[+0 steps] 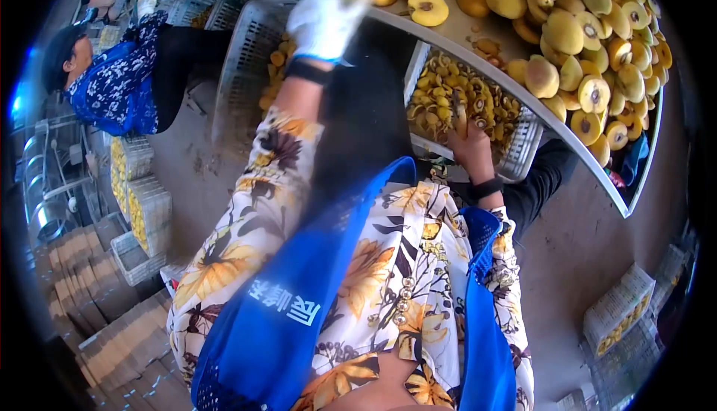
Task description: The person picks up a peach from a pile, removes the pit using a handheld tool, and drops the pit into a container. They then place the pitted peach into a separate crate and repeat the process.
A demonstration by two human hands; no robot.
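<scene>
My left hand (327,23), in a white glove blurred by motion, is at the near edge of the metal table, above a crate (240,75) with yellow fruit pieces in it. A yellow fruit half seems to show at its fingertips. My right hand (470,142), bare, is closed around a small tool (460,106), over a white crate (529,142) of yellow peels and scraps (441,82). Halved yellow fruits (429,9) with dark centres lie on the table above.
The metal table's rim (515,90) curves across the front, with a large heap of fruit (564,30) on the right. A co-worker (112,75) sits at the left. Crates of fruit (138,202) and stacked cardboard (112,329) stand at lower left, another crate (620,306) at lower right.
</scene>
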